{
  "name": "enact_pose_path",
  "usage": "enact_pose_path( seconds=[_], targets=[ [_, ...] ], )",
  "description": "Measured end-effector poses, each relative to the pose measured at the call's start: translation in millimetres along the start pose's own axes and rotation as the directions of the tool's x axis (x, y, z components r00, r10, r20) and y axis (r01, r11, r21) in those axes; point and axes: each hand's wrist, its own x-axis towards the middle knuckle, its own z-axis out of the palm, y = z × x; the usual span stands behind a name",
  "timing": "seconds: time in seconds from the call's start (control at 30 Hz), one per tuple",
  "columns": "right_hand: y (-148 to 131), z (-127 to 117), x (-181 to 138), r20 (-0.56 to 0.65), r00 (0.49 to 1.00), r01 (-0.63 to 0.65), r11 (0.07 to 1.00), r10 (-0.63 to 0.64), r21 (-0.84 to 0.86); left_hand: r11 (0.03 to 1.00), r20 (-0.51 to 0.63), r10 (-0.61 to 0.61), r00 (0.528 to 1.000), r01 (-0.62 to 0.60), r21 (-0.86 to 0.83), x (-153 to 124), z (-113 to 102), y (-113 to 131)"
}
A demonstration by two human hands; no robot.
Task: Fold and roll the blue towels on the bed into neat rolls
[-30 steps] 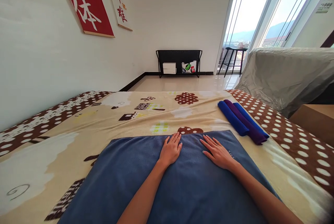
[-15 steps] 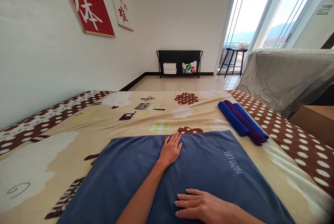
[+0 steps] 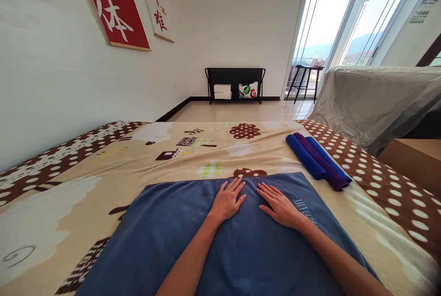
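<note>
Head view shows the left hand (image 3: 227,202) and right hand (image 3: 279,205) lying flat with fingers spread, side by side on the far edge of a blue towel (image 3: 155,241) spread over the bed (image 3: 69,181). Three rolled towels (image 3: 319,162) lie well apart to the right.

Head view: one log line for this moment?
left hand: flat on blue towel | right hand: flat on blue towel | rolled towels: apart, on blanket

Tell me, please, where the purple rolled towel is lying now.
In the head view, the purple rolled towel lies on the patterned blanket at the right, between two blue rolled towels, beyond and right of the right hand.
</note>
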Motion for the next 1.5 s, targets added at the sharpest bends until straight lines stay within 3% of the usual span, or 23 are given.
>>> enact_pose_path(
  seconds=[0.2, 0.27, 0.33, 0.5, 0.63, 0.83, 0.97, 1.07, 1.17, 1.27, 1.37, 1.5],
  targets=[
    [-74.9, 1.1, -30.3, 0.173, 0.951, 0.237, 0.964, -0.255, 0.116, 1.000, 0.006, 0.002, 1.000, -0.002, -0.028, -0.1, 0.2, -2.1],
    [-85.5, 1.7, -31.9, 0.189, 0.930, 0.282, 0.942, -0.315, 0.182, 1.000, 0.002, 0.001, 1.000, -0.001, -0.030, -0.6, 0.0, -2.8],
    [-78.4, 0.4, -28.3, 0.170, 0.940, 0.263, 0.946, -0.295, 0.190, 1.000, -0.003, -0.006, 1.000, 0.006, -0.030, -1.0, 0.0, -3.0],
    [-15.7, -5.1, -15.8, 0.042, 0.999, 0.024, 0.997, -0.026, 0.069, 0.996, -0.046, -0.087, 0.995, 0.086, -0.024, 0.0, 2.6, -2.6],
    [11.8, -7.4, -22.5, 0.055, 0.998, 0.003, 0.999, -0.006, 0.046, 0.989, -0.070, -0.150, 0.986, 0.150, -0.015, 1.0, 4.6, -2.7],
    [-7.2, -10.4, -63.2, 0.118, 0.992, 0.043, 0.997, -0.050, 0.058, 0.988, -0.057, -0.153, 0.987, 0.153, -0.001, 1.4, 5.5, -3.6],
    [-28.4, -5.2, -108.6, 0.211, 0.976, 0.037, 0.995, -0.056, 0.094, 0.988, -0.058, -0.154, 0.986, 0.154, 0.000, 2.2, 7.4, -4.5],
    [-25.2, 1.4, -145.2, 0.243, 0.969, 0.005, 0.992, -0.035, 0.122, 0.988, -0.055, -0.153, 0.987, 0.154, 0.001, 2.6, 7.9, -4.6],
    [-2.7, 9.7, -180.0, 0.053, 0.990, -0.131, 0.991, 0.131, 0.001, 0.989, -0.051, -0.149, 0.988, 0.149, 0.005, 2.0, 7.2, -3.3],
    [23.8, 18.3, -213.6, -0.214, 0.936, -0.322, 0.926, 0.280, -0.196, 0.990, -0.052, -0.143, 0.988, 0.144, 0.013, 1.6, 6.9, -3.0],
    [41.5, 26.0, -248.8, -0.288, 0.908, -0.383, 0.879, 0.303, -0.285, 0.990, -0.059, -0.136, 0.989, 0.137, 0.022, 3.6, 5.8, -5.3],
    [54.6, 32.9, -289.9, -0.351, 0.867, -0.441, 0.872, 0.353, -0.212, 0.997, -0.080, -0.072, 0.994, 0.075, 0.036, 4.1, -7.1, 8.1]
  ],
)
